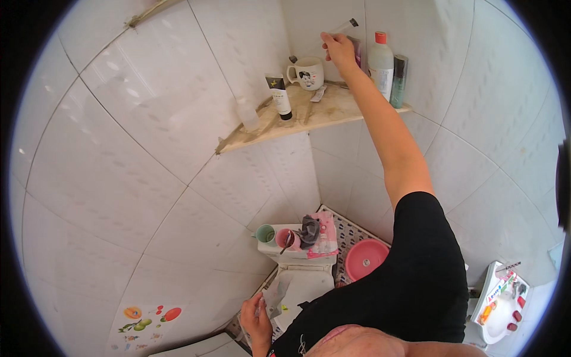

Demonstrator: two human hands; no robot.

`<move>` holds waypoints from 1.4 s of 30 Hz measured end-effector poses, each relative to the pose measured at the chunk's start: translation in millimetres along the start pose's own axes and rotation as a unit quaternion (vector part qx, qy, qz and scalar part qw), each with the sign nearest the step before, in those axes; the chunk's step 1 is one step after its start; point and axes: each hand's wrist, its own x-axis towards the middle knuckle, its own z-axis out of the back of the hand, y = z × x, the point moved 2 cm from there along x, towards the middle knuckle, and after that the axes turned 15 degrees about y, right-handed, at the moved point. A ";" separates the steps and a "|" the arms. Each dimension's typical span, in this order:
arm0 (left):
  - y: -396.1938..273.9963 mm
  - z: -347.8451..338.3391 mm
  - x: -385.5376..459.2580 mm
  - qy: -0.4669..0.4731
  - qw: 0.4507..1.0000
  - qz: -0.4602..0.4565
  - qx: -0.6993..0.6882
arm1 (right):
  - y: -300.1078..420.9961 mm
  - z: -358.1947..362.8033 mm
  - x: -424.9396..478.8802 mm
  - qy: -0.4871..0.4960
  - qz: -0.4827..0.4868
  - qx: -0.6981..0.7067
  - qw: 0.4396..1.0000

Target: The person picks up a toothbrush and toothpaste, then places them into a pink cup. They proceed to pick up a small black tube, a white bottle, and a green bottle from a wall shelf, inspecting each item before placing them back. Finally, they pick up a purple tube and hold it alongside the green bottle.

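Note:
My right hand (pixel 337 49) is raised over the back of a corner shelf (pixel 308 114), its fingers closed on a slim clear item (pixel 341 29) with a black end. Just left of it stands a white mug (pixel 310 73) with a printed figure; a small packet (pixel 318 94) lies in front. A black-and-white squeeze tube (pixel 279 97) and a translucent bottle (pixel 246 114) stand further left. To the right are a red-capped bottle (pixel 380 64) and a dark-capped green bottle (pixel 398 82). Low down, my left hand (pixel 257 319) holds a clear plastic bag (pixel 274 296).
Below the shelf is a toilet (pixel 328 281), its tank top bearing a green cup (pixel 265 234), a pink cup (pixel 287 239) and a pink package (pixel 328 234). A pink basin (pixel 367 260) sits on the floor. At the right is a washbasin (pixel 499 319) with items on its rim. Tiled walls meet behind the shelf.

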 end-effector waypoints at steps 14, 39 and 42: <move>6.3 -1.9 -2.9 0.005 1.000 -0.010 -0.015 | -34.3 -5.3 20.9 -0.024 0.056 -0.248 0.967; -3.8 20.6 -11.2 -0.029 0.989 -0.144 0.014 | 45.7 -95.0 -344.7 0.562 0.023 0.089 0.822; -7.8 19.2 -9.4 0.002 0.987 -0.161 0.008 | 78.2 -125.4 -459.8 0.687 -0.032 0.054 0.724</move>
